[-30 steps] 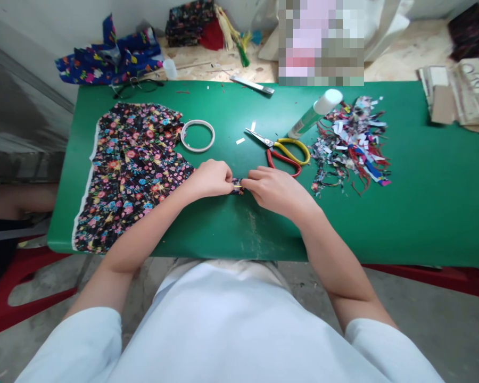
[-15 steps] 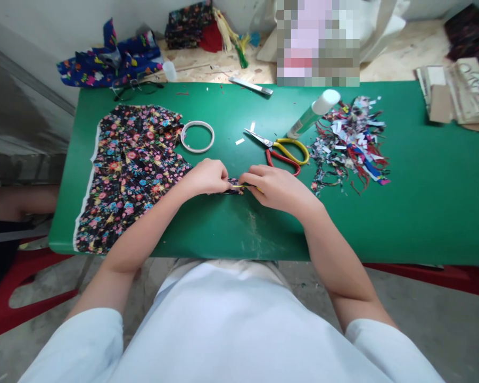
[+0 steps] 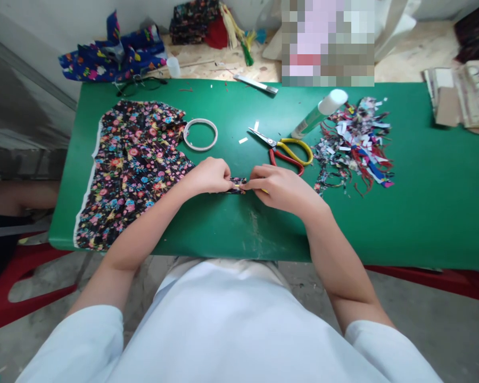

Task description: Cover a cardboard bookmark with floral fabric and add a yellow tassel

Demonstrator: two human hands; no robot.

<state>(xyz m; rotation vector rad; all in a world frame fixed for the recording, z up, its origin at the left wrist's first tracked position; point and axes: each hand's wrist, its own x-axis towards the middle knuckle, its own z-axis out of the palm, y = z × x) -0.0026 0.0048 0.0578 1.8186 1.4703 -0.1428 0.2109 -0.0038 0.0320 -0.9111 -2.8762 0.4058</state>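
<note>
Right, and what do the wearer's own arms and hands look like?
The left hand and right hand wear no gloves. The forearms are bare, with no watch or bracelet showing. Loose, plain short sleeves are pale bluish white.

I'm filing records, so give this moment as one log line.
left hand: on cloth strip | right hand: at strip's end | scissors: on table, beyond right hand | white ring: beyond left hand

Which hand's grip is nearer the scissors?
Right. The right grip is just on the near side of the scissors, close to their handles; the left grip is farther off, to their near left.
</note>
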